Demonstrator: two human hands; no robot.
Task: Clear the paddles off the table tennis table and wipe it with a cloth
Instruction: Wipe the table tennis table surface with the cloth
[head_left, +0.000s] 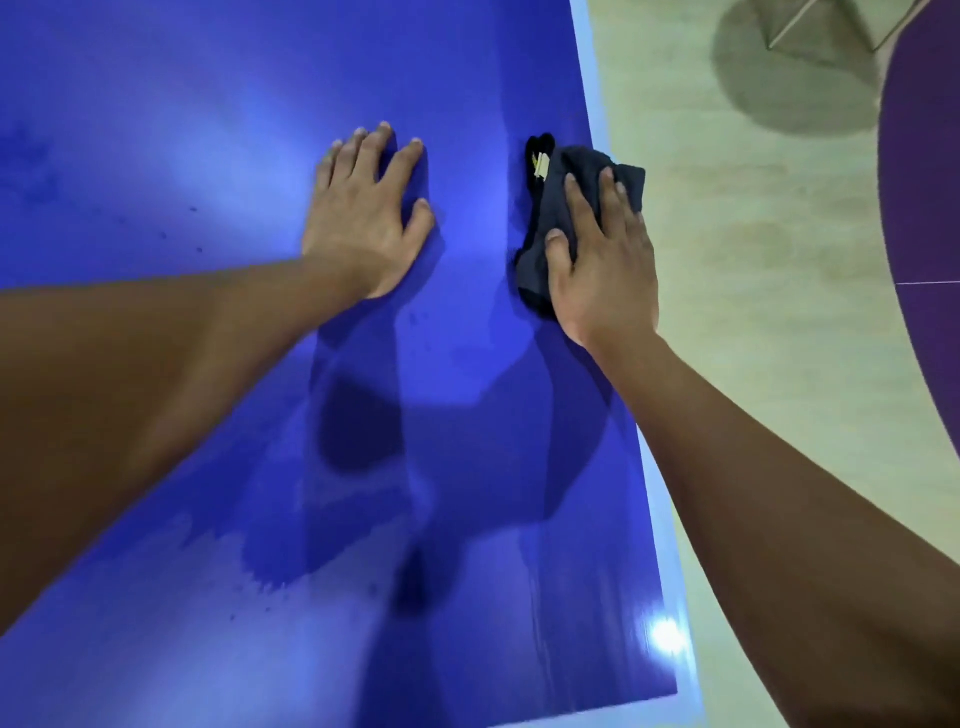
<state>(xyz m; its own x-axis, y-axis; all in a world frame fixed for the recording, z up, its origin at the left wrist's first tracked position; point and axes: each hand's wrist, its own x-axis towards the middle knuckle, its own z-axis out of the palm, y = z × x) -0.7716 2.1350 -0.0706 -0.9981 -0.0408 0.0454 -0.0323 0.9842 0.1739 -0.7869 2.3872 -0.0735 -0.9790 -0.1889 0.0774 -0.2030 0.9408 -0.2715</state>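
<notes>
the glossy blue table tennis table top (156, 78) filled most of the frame, its pale border line running down the right side. no paddles showed on the part in view, so the clearing step looked done here, though the rest of the table was out of frame. darker, damp-looking patches and streaks lay across the lower middle of the frame, with a paler, duller area at lower left and a few small specks at middle left. that suggested the wiping was under way, with some of the surface still to be covered.

beyond the table edge, the light wooden floor (753, 260) took up the right of the frame, and a purple curved surface (924, 208) cut in at the far right.

the left hand (363, 218), just above centre, lay flat on the bare table with fingers spread and straight, holding nothing; it seemed to be bracing.

the right hand (602, 265), right of centre near the table edge, pressed down on a bunched dark navy cloth (576, 163), fingers fairly straight on top of it and the thumb resting on its left side, not wrapped round it. the cloth sat on the table just inside the border line.

a small pale label (542, 167) showed at the cloth's upper left.
</notes>
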